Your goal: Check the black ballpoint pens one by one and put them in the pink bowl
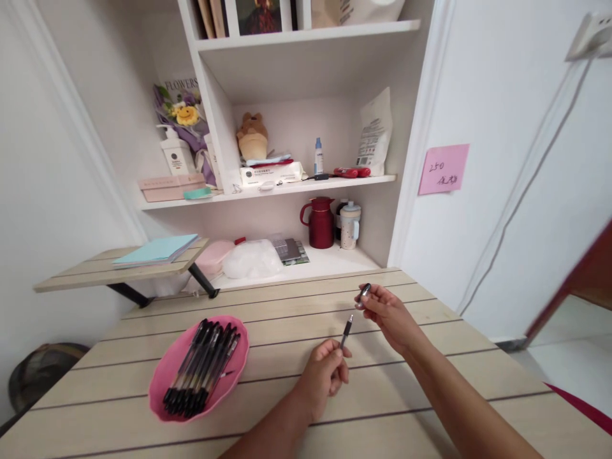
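Note:
My left hand [324,373] is closed around a black pen [347,330], whose tip end points up and away over the wooden table [430,382]. My right hand [388,310] pinches the small black pen cap [365,291] a short way above and to the right of the pen; cap and pen are apart. A pink oval dish [167,370] lies on the table to the left of my hands and holds several black pens [203,366] side by side.
White shelves behind the table carry a red jug [320,223], a mug [350,225], a plush toy [252,136], bottles and bags. A small side table [95,271] with a blue notebook [157,250] stands at the left. A pink sticky note [444,168] hangs on the wall.

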A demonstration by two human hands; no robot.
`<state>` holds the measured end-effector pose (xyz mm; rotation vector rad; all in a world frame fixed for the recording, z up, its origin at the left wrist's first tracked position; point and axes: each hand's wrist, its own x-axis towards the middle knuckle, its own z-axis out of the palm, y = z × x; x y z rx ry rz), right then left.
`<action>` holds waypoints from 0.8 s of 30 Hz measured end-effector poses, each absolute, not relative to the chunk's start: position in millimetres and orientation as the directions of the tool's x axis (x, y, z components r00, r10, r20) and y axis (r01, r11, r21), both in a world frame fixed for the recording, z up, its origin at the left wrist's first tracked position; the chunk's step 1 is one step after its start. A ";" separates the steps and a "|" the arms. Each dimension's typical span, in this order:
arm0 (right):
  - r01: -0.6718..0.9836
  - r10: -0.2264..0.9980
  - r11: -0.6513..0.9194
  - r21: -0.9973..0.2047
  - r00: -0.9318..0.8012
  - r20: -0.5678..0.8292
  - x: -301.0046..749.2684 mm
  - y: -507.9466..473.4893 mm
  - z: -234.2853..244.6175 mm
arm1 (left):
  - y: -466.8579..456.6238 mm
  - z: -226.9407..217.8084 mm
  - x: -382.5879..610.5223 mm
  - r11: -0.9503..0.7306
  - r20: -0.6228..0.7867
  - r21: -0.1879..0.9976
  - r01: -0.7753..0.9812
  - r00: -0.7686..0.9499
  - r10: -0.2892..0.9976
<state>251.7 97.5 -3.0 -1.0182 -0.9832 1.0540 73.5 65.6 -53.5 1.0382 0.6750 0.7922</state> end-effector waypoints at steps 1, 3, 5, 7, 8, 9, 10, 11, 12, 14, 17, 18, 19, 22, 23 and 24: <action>-0.225 0.965 0.194 -0.955 0.217 0.145 248.4 93.4 -0.1 | 65.7 -53.4 73.6 0.289 -0.114 0.927 -0.241 0.552 0.826; -0.218 0.955 0.222 -0.951 0.245 0.166 244.3 88.5 2.2 | 65.8 -53.2 73.7 0.286 -0.114 0.929 -0.234 0.554 0.825; -0.189 0.947 0.239 -0.953 0.262 0.186 242.0 86.5 1.7 | 65.8 -53.2 73.7 0.284 -0.117 0.932 -0.225 0.554 0.824; -0.170 0.945 0.244 -0.955 0.262 0.195 240.2 85.6 0.4 | 65.9 -53.4 73.9 0.282 -0.119 0.934 -0.217 0.555 0.823; -0.167 0.947 0.243 -0.956 0.254 0.196 239.3 85.1 -0.1 | 66.0 -53.5 73.9 0.283 -0.122 0.935 -0.213 0.556 0.822; -0.165 0.950 0.241 -0.956 0.244 0.197 238.3 84.5 -0.6 | 66.2 -53.5 74.0 0.284 -0.125 0.936 -0.209 0.556 0.822; -0.164 0.953 0.238 -0.958 0.231 0.197 237.2 83.7 -1.0 | 66.3 -53.6 74.0 0.285 -0.128 0.936 -0.205 0.557 0.821; -0.161 0.956 0.233 -0.959 0.216 0.196 236.1 83.0 -1.4 | 66.5 -53.5 74.0 0.287 -0.131 0.937 -0.201 0.558 0.819; -0.157 0.960 0.227 -0.961 0.202 0.193 235.0 82.3 -1.8 | 66.6 -53.4 73.9 0.287 -0.132 0.937 -0.198 0.559 0.818; -0.149 0.966 0.206 -0.967 0.186 0.177 232.9 81.1 -2.6 | 66.8 -53.0 73.7 0.279 -0.127 0.940 -0.196 0.559 0.819; -0.154 0.979 0.162 -0.975 0.152 0.138 230.3 79.9 -3.5 | 66.8 -52.2 73.1 0.269 -0.122 0.944 -0.191 0.557 0.822; -0.158 0.982 0.151 -0.976 0.135 0.130 229.5 79.6 -3.9 | 66.8 -52.0 73.0 0.271 -0.124 0.944 -0.189 0.558 0.821; -0.162 0.985 0.143 -0.976 0.115 0.125 228.8 79.3 -4.4 | 66.7 -51.8 72.8 0.275 -0.128 0.943 -0.188 0.559 0.819; -0.150 0.990 0.133 -0.980 0.075 0.123 226.6 78.7 -7.0 | 66.5 -51.2 72.7 0.286 -0.138 0.939 -0.189 0.555 0.820; -0.135 0.990 0.130 -0.982 0.068 0.121 225.7 78.6 -8.3 | 66.3 -51.0 72.7 0.288 -0.141 0.938 -0.191 0.550 0.823; -0.117 0.991 0.128 -0.985 0.061 0.121 224.9 78.5 -9.8 | 66.2 -50.9 72.8 0.291 -0.144 0.937 -0.193 0.544 0.826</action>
